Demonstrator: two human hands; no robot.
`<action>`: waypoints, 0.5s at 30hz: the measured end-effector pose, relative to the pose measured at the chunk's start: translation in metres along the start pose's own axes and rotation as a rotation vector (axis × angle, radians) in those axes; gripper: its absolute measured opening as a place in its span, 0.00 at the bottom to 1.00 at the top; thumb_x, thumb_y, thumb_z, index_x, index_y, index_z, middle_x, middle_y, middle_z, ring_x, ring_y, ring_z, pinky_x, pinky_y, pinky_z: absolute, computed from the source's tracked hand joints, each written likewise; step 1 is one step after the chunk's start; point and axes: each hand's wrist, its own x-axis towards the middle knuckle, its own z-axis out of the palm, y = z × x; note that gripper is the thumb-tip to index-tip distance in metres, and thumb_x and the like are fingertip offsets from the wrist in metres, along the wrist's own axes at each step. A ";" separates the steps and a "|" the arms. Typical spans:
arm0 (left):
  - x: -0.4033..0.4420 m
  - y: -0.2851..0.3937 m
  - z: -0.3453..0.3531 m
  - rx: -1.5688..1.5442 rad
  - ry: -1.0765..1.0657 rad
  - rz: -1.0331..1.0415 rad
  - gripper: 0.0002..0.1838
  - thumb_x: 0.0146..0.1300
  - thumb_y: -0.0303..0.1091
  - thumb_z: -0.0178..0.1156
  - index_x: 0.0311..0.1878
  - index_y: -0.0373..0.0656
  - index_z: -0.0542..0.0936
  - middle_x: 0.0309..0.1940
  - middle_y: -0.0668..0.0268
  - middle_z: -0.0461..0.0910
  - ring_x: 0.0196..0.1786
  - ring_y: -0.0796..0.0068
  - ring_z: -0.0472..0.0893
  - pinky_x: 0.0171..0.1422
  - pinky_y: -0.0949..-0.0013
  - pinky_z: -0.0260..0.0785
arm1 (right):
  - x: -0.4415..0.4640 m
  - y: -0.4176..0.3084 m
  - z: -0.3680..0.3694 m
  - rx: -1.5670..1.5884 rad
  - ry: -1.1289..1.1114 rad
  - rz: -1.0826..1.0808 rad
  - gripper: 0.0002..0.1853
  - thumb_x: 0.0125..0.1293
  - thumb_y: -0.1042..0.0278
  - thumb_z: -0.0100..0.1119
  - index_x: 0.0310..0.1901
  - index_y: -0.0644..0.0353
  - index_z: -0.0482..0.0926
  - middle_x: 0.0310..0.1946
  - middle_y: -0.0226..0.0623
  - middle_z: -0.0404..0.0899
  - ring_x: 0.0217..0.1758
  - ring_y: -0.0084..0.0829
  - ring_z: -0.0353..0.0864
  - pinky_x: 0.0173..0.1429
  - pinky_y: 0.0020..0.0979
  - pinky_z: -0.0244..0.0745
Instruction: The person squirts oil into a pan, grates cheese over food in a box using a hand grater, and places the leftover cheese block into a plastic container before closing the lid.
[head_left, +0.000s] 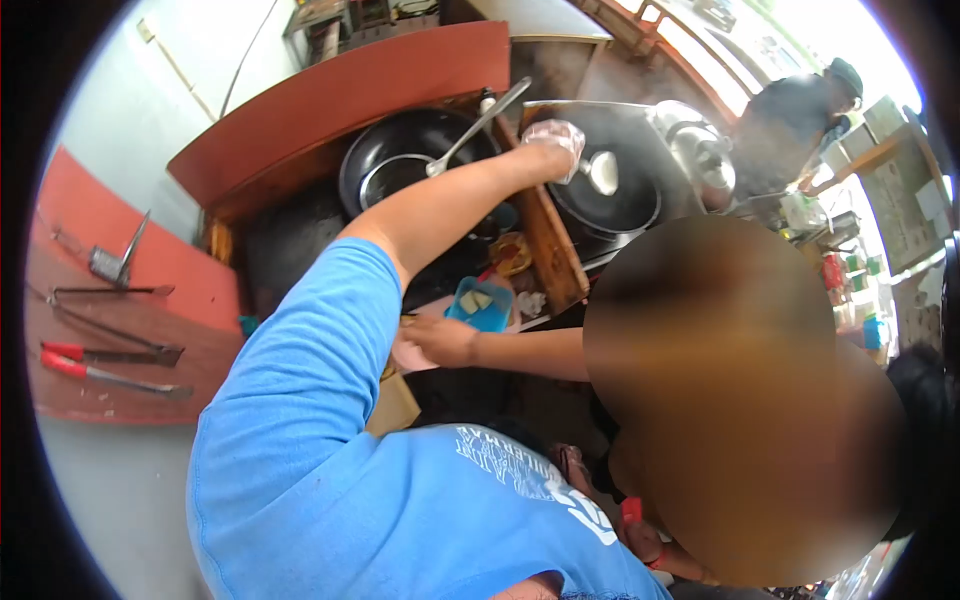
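- Head view: a nearby person [740,400], blurred, fills the right side and crowds the working space.
- Red panel [350,85]: stands behind the cooking area.
- Left wok [420,130] and right wok [625,208]: both dark, probably heavy and hot, with haze over the right one.
- Wooden divider [558,245]: runs between the woks, a ridge for the forearm to clear.
- Metal lid [705,165]: just beyond the right wok, likely hot and slick.
- Long spoon [480,125]: leans in the left wok, handle sticking up near the forearm.
- Ladle [603,173]: pale bowl over the right wok; the covered left hand [552,150] seems curled closed around its hidden handle. Probably light and stiff, best gripped high; the loose covering might slip.
- Bare hand [440,340]: partly curled beside the divider's near end; whether it is the wearer's right, or grips anything, I cannot tell.
- Blue tub [482,318]: near that hand, holding pale pieces, likely light and easily tipped.
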 end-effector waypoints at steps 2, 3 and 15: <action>-0.061 -0.038 -0.042 0.359 0.145 0.200 0.10 0.60 0.31 0.61 0.42 0.44 0.88 0.39 0.62 0.88 0.41 0.66 0.88 0.50 0.61 0.80 | -0.027 -0.029 -0.049 0.058 0.054 -0.037 0.18 0.59 0.74 0.62 0.53 0.57 0.79 0.48 0.42 0.80 0.54 0.45 0.79 0.58 0.40 0.77; -0.073 -0.069 -0.036 0.351 0.250 0.177 0.10 0.61 0.33 0.60 0.41 0.44 0.88 0.37 0.62 0.88 0.41 0.65 0.88 0.51 0.59 0.79 | -0.052 -0.037 -0.077 0.071 0.042 -0.009 0.18 0.58 0.76 0.65 0.52 0.58 0.80 0.50 0.40 0.81 0.55 0.44 0.79 0.58 0.40 0.77; -0.324 -0.177 0.009 -0.330 0.081 -0.878 0.13 0.57 0.35 0.58 0.41 0.44 0.87 0.44 0.50 0.85 0.51 0.49 0.84 0.61 0.51 0.75 | -0.473 0.012 0.087 -0.657 0.125 0.975 0.34 0.68 0.47 0.60 0.66 0.66 0.72 0.61 0.51 0.78 0.61 0.39 0.79 0.66 0.40 0.74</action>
